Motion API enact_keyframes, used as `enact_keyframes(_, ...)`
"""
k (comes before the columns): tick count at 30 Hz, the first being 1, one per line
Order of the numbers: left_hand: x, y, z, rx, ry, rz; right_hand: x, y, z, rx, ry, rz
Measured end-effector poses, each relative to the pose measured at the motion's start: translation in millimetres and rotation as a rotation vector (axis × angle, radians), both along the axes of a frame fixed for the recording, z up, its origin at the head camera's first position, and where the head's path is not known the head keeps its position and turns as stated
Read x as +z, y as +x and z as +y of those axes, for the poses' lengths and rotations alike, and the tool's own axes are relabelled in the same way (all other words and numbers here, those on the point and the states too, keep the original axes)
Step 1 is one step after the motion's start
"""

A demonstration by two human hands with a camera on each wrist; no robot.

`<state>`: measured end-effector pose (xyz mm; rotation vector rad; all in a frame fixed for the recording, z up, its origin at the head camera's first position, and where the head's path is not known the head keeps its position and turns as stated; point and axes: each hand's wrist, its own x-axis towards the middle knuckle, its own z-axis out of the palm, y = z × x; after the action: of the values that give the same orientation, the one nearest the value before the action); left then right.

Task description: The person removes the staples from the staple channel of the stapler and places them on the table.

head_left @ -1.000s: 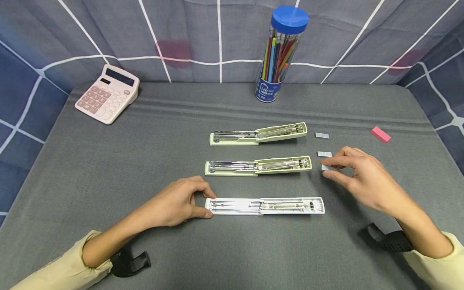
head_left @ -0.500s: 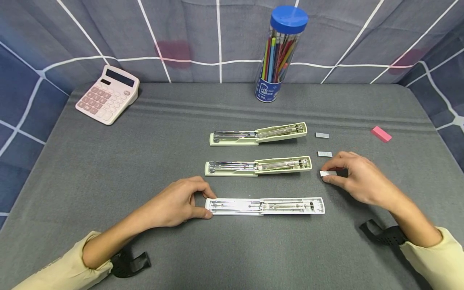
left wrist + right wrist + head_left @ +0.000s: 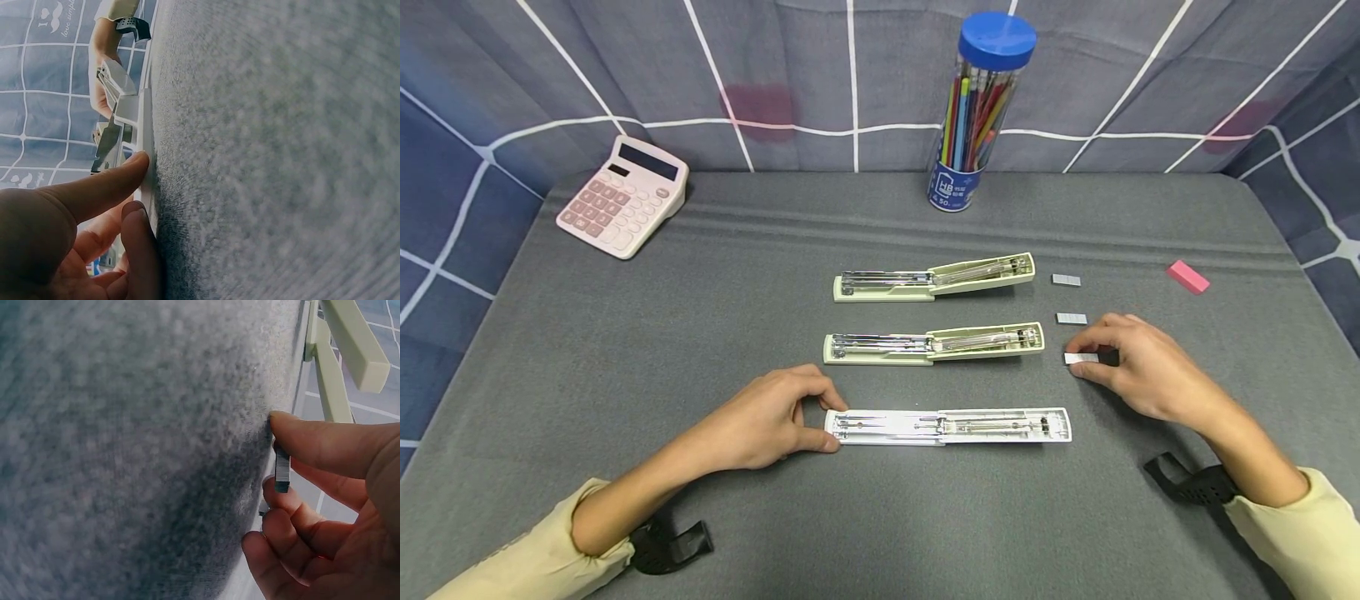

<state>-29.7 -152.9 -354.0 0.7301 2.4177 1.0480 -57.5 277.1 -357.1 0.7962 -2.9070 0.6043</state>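
Observation:
At the near side of the table, a white stapler point(image 3: 887, 427) lies opened out flat, its metal insides facing up. My left hand point(image 3: 778, 418) grips its left end, with the thumb on the near edge and fingers on the far one. In the right wrist view, a strip of staples point(image 3: 283, 472) is between the thumb and fingers of my right hand point(image 3: 337, 494), close over the cloth. That hand is beyond the white stapler's right end. Two pale green staplers point(image 3: 880, 293), also opened out, lie farther back in a column with the white one.
Two more staple strips point(image 3: 1071, 318) lie right of the green staplers. A pink eraser point(image 3: 1188, 277) is farther right. At the back stand a clear tube of pencils point(image 3: 973, 117) with a blue lid and a pink calculator point(image 3: 622, 196). Checked cloth hangs behind the table.
My right hand has come slightly nearer with the staple strip, away from the other two strips, then stayed almost still. My left hand and the staplers have not moved.

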Motion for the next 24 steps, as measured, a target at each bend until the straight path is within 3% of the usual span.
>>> enact_keyframes(24,-5.0,-3.3,-3.1,-0.021,0.01,-0.019,0.0,1.2,-1.0,0.0,-0.007,-0.024)
